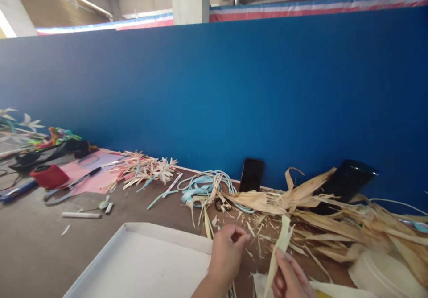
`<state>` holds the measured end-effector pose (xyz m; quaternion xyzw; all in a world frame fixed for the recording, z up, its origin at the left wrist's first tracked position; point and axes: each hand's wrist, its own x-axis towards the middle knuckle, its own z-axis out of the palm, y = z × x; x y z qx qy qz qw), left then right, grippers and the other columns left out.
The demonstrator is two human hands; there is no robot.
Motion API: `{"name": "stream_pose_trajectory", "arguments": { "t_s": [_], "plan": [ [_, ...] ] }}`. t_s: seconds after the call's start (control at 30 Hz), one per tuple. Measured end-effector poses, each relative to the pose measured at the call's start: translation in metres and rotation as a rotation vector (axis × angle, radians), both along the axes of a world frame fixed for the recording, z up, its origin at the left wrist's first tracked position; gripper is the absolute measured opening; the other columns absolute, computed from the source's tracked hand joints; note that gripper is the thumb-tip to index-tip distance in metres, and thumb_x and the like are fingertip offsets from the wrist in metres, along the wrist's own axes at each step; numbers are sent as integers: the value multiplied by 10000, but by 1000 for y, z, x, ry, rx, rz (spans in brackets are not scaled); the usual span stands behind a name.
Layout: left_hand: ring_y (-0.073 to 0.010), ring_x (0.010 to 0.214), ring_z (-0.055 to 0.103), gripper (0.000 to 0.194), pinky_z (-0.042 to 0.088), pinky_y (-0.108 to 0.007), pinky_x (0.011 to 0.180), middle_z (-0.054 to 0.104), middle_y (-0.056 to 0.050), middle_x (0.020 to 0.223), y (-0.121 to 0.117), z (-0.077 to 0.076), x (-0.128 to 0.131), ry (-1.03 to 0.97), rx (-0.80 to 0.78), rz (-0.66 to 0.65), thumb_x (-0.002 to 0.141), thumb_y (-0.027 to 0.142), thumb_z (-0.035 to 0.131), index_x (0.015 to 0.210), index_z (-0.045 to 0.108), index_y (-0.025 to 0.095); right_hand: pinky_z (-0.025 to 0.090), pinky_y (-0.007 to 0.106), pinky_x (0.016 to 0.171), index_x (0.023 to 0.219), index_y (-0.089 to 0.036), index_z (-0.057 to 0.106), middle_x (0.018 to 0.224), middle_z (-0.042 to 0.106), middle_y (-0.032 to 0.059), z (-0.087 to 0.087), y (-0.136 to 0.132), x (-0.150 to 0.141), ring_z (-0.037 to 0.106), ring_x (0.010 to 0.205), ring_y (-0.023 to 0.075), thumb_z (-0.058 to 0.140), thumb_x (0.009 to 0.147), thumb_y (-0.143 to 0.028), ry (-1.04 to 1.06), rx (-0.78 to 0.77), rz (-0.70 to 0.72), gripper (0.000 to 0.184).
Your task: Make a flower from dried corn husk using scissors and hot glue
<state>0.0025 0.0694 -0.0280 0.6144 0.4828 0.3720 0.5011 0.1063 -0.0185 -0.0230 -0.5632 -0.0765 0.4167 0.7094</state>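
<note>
two bare hands work over the near edge of the brown tabletop [30, 244]. the right hand [290, 275] pinches a pale green husk strip [280, 249] upright between thumb and fingers, near the tabletop's near right corner. the left hand [230, 249] is curled, thumb and fingertips together, just beside the right wall of a white tray [150, 262]; whether it grips anything, i cannot tell. dried husks [337, 222] lie to the right, and a phone [252, 174] leans on the blue partition [214, 97] along the far edge.
</note>
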Motion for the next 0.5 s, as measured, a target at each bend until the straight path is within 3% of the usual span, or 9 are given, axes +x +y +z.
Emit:
{"name": "stream_pose_trajectory", "arguments": {
  "t_s": [0.17, 0.3, 0.5],
  "plan": [
    [-114, 641, 529, 73, 380, -220, 618, 605, 14, 674, -3, 6, 0, 39, 73, 2, 678, 244, 602, 662, 632, 180, 248, 181, 333, 806, -188, 619, 396, 373, -79, 15, -2, -9, 330, 351, 59, 740, 574, -392, -14, 46, -90, 331],
    [-108, 629, 519, 49, 366, -217, 599, 597, 22, 676, -5, 11, -2, 77, 121, -21, 677, 229, 604, 687, 617, 183, 288, 187, 352, 768, -180, 612, 417, 390, -68, 26, -2, -16, 360, 372, 66, 725, 606, -375, 2, 66, 26, 277],
    [-107, 647, 510, 53, 361, -221, 629, 592, 27, 691, -5, 18, -7, 121, 227, -35, 667, 214, 622, 684, 582, 183, 224, 143, 339, 764, -184, 573, 474, 355, -97, 19, 0, -28, 295, 381, 28, 733, 598, -328, 63, 139, -23, 272]
  ]
}}
